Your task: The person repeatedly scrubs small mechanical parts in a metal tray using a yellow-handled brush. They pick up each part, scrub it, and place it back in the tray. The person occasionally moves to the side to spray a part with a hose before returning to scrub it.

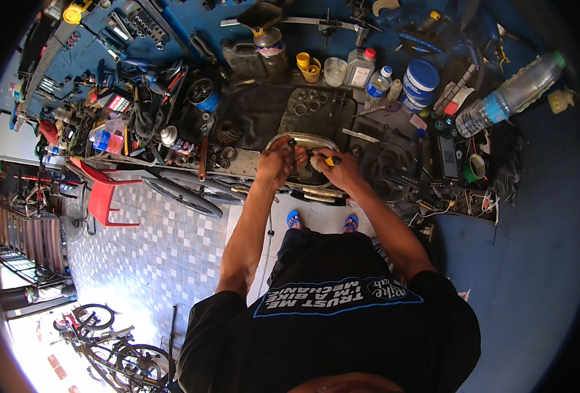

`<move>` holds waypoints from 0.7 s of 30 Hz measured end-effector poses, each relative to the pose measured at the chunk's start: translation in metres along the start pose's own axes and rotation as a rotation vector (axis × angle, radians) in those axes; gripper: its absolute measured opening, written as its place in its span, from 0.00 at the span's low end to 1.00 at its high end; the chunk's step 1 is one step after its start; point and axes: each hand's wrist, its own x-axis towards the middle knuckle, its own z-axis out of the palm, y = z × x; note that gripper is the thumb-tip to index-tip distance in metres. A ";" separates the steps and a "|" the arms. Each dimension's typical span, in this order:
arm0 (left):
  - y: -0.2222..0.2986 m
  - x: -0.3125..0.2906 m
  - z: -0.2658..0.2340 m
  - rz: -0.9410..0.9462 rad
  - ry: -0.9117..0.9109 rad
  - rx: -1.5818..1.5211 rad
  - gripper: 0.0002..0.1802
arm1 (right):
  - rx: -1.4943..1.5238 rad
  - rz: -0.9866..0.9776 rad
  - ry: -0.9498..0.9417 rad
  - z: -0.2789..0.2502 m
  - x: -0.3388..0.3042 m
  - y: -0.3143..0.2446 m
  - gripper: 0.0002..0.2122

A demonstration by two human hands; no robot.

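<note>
Both hands are over an oval metal pan [321, 139] at the front edge of the workbench. My left hand [275, 167] is closed around a small dark metal part [292, 145] that stands up from its fingers; its exact kind is too small to tell. Beside it, my right hand [340, 171] grips a tool with a yellow and black handle [332, 160]. The working end of that tool points toward the left hand and is hard to make out. Just behind the pan lies a dark flat plate [316, 121] with several metal rings on it.
A crankset [388, 171] lies right of the pan, with a phone [448, 157] farther right. Sprockets [228, 133] and a wrench [203, 157] lie to the left. Bottles and a blue-lidded tub [423, 75] stand behind. A red chair [103, 196] and bicycle tires [182, 196] are at the left.
</note>
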 end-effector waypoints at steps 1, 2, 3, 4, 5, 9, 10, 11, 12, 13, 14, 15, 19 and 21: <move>-0.001 0.000 -0.002 -0.012 -0.001 -0.003 0.24 | 0.088 -0.004 -0.007 0.001 -0.003 0.004 0.13; 0.000 0.002 -0.003 -0.016 -0.018 -0.008 0.23 | 0.175 -0.007 -0.014 0.001 -0.006 0.008 0.13; 0.001 0.004 -0.005 -0.021 -0.036 -0.013 0.23 | 0.201 -0.057 -0.009 0.001 -0.008 0.013 0.13; 0.001 0.005 -0.007 -0.027 -0.051 -0.018 0.22 | 0.229 -0.106 -0.006 -0.001 -0.010 0.012 0.13; 0.001 0.006 -0.009 -0.032 -0.055 -0.012 0.22 | 0.257 -0.156 -0.002 -0.004 -0.012 0.012 0.13; 0.002 0.007 -0.013 -0.047 -0.088 0.038 0.20 | -0.078 -0.149 -0.045 -0.019 -0.015 0.014 0.12; 0.003 0.007 -0.011 -0.050 -0.107 0.059 0.19 | -0.045 -0.099 -0.019 -0.017 -0.010 0.016 0.11; 0.001 0.008 -0.008 -0.063 -0.099 0.057 0.20 | -0.013 -0.048 0.007 -0.016 -0.007 0.018 0.11; -0.001 0.008 -0.004 -0.075 -0.092 0.056 0.20 | 0.028 -0.063 0.079 -0.015 -0.005 0.021 0.11; -0.003 0.009 -0.007 -0.081 -0.072 0.051 0.21 | 0.076 -0.082 0.139 -0.013 0.001 0.006 0.11; -0.006 0.012 -0.014 -0.077 -0.062 0.071 0.22 | 0.123 -0.103 0.198 -0.012 0.005 -0.012 0.12; -0.011 0.015 -0.026 -0.070 -0.048 0.089 0.23 | 0.144 -0.176 0.173 -0.011 0.008 -0.028 0.12; -0.014 0.020 -0.026 -0.055 -0.062 0.111 0.27 | 0.174 -0.339 0.218 0.002 0.021 -0.020 0.12; -0.013 0.008 -0.009 -0.054 -0.009 0.065 0.26 | 0.018 -0.243 0.283 -0.001 0.019 -0.017 0.12</move>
